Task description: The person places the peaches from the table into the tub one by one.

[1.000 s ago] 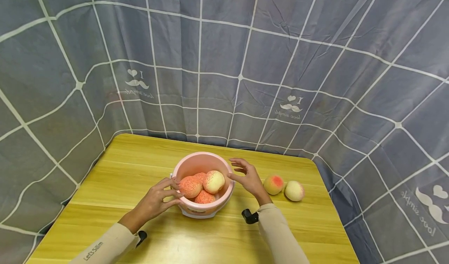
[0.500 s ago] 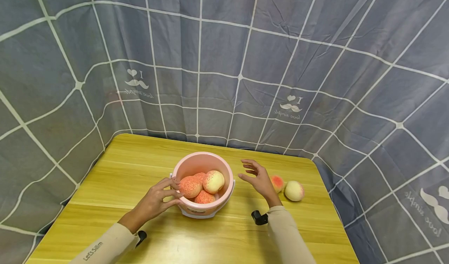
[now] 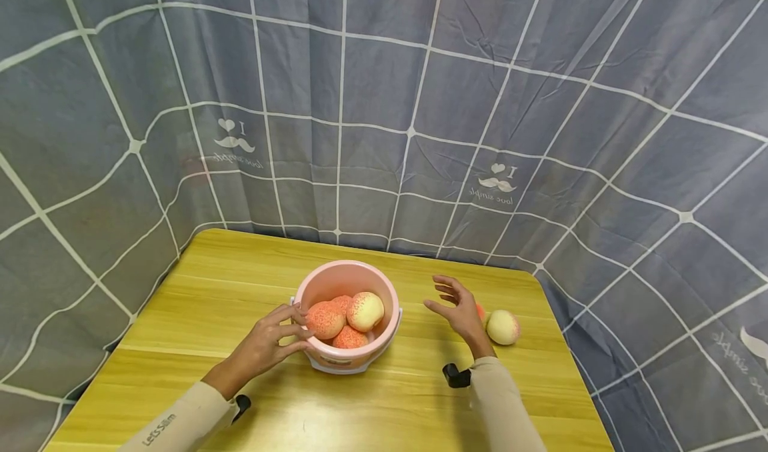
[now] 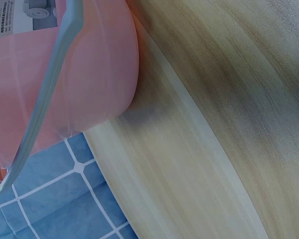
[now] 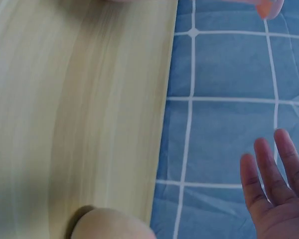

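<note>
Holding four red-speckled peaches (image 3: 329, 321), a pink bucket (image 3: 336, 281) stands upright, its rim gripped by the curled left hand (image 3: 270, 342). The right hand (image 3: 461, 312), fingers parted and grasping nothing, hovers near two loose peaches (image 3: 504, 327). Yellow wood-grain table (image 3: 234, 272); grey, white-gridded curtain (image 3: 372, 152) behind.

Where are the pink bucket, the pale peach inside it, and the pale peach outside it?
Pink bucket (image 3: 346, 281): head view, on its bare far inner wall.
Pale peach inside (image 3: 365, 311): head view, middle of its visible surface.
Pale peach outside (image 3: 503, 327): head view, middle of its visible surface.
</note>
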`<act>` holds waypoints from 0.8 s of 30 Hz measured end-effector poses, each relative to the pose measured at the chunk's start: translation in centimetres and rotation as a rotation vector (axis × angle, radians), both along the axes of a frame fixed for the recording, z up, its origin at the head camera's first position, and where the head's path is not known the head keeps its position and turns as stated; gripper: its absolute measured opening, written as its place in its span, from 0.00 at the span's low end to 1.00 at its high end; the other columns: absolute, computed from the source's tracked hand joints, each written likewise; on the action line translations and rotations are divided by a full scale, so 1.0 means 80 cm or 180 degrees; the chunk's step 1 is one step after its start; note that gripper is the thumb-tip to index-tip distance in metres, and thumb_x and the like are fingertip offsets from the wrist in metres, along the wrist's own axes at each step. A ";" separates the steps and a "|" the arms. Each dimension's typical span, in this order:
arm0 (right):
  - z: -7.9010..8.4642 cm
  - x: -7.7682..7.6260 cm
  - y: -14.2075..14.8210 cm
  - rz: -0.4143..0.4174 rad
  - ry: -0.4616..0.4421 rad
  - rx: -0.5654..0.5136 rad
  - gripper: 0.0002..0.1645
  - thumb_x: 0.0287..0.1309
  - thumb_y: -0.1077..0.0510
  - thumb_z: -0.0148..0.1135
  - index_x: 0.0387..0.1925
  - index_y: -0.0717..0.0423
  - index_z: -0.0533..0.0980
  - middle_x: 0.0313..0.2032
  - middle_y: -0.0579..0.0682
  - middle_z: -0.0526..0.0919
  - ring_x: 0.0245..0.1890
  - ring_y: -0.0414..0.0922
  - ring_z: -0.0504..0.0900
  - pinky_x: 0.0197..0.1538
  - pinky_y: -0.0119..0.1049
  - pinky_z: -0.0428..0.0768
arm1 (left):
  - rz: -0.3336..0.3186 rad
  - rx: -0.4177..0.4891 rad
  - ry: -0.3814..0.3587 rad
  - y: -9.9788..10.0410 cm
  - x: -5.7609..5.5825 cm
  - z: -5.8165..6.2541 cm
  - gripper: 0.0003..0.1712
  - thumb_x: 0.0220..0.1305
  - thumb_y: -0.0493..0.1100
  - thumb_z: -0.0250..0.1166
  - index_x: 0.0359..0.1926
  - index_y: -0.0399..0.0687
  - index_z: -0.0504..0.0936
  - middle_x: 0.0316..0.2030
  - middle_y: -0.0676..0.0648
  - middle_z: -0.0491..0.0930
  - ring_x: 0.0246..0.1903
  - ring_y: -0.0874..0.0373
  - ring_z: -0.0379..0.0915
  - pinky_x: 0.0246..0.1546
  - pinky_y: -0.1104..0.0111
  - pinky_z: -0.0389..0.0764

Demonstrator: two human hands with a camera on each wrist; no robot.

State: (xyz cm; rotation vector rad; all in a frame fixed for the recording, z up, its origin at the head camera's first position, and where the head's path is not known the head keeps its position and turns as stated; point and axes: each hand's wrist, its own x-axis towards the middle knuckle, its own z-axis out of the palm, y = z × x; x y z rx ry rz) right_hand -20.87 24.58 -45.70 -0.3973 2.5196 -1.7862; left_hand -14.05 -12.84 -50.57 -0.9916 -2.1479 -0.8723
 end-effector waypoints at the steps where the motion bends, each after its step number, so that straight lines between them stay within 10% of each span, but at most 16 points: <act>1: -0.001 0.000 0.002 -0.0023 0.0004 0.0000 0.32 0.55 0.66 0.68 0.62 0.65 0.69 0.63 0.66 0.68 0.63 0.65 0.66 0.68 0.60 0.66 | 0.0001 0.0000 -0.0001 0.000 0.000 0.000 0.15 0.57 0.55 0.62 0.28 0.52 0.86 0.35 0.53 0.77 0.46 0.40 0.77 0.56 0.53 0.79; 24: -0.029 -0.011 0.038 -0.0481 0.0080 -0.0211 0.33 0.53 0.69 0.69 0.61 0.67 0.68 0.61 0.67 0.69 0.62 0.62 0.67 0.70 0.57 0.64 | 0.0005 -0.0021 -0.0011 -0.001 -0.001 0.000 0.15 0.57 0.56 0.63 0.28 0.51 0.86 0.35 0.54 0.77 0.46 0.41 0.76 0.58 0.57 0.79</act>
